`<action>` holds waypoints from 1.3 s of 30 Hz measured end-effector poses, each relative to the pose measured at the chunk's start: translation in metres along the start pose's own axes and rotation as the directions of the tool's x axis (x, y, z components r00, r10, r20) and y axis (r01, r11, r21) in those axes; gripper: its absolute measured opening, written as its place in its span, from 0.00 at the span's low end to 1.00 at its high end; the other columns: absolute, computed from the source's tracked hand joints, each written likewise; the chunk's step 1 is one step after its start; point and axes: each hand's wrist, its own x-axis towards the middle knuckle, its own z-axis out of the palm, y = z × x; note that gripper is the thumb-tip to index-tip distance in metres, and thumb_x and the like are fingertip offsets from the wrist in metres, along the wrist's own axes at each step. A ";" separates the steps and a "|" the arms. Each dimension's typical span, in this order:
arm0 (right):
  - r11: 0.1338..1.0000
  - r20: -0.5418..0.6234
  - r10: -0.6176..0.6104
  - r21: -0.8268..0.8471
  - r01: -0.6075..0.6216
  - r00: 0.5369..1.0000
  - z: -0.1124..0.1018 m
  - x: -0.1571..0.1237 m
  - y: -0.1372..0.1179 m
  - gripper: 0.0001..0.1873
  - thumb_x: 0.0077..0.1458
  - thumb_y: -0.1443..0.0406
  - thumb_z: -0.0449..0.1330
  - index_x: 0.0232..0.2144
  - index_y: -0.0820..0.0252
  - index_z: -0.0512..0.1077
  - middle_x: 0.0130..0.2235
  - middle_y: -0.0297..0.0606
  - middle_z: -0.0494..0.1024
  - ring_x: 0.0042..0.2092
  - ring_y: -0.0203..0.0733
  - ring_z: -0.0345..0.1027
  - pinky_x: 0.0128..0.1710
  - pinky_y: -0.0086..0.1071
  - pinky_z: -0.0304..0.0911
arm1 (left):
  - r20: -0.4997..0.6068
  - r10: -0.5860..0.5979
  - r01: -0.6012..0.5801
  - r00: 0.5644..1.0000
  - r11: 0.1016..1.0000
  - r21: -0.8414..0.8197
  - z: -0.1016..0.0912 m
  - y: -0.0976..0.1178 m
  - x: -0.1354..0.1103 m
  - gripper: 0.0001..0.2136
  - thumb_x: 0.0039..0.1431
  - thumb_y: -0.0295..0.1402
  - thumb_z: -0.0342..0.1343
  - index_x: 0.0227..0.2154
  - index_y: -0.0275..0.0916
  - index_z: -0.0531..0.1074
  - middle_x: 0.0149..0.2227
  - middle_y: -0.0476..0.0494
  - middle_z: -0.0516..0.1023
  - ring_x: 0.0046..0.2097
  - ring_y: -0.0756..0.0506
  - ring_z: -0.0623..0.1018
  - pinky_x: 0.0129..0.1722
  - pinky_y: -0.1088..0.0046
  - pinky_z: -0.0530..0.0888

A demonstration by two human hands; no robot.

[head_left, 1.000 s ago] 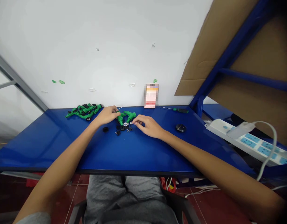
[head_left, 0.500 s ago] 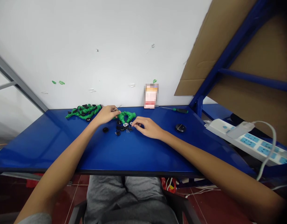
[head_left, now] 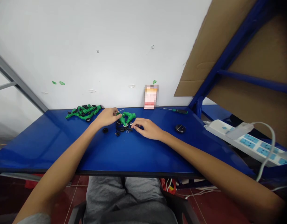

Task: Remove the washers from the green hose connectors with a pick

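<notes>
My left hand point(head_left: 108, 117) is closed at the left edge of a green Y-shaped pipe fitting point(head_left: 129, 116). A thin metal rod point(head_left: 120, 110) sticks out of its fingers to the right; its other end is hidden in the hand. My right hand point(head_left: 145, 127) is on the other side, fingertips pinched low over small black parts point(head_left: 121, 128). Whatever is between those fingertips is too small to make out. Beside them lies a white ring point(head_left: 131, 123), with tiny screws point(head_left: 127, 131) just in front. A round black cap point(head_left: 105, 130) lies apart, left of the parts.
A pile of green fittings point(head_left: 84, 112) with black pieces lies at the back left. Toward the right are a screwdriver point(head_left: 180, 111), a round black object point(head_left: 180, 128) and a white power strip point(head_left: 246, 141). A blurred upright box point(head_left: 150, 97) stands against the wall.
My left hand has shifted slightly right and down, and the metal rod now points less steeply. The right hand has barely moved beside the small parts.
</notes>
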 end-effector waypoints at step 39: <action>0.999 0.038 -0.013 -0.038 0.014 0.999 0.000 0.001 0.001 0.10 0.70 0.68 0.56 0.43 0.55 0.78 0.44 0.38 0.81 0.45 0.44 0.76 0.48 0.38 0.68 | -0.100 0.202 -0.197 0.974 0.979 0.054 -0.009 0.021 -0.014 0.15 0.61 0.44 0.64 0.30 0.41 0.66 0.32 0.45 0.78 0.33 0.44 0.74 0.32 0.69 0.62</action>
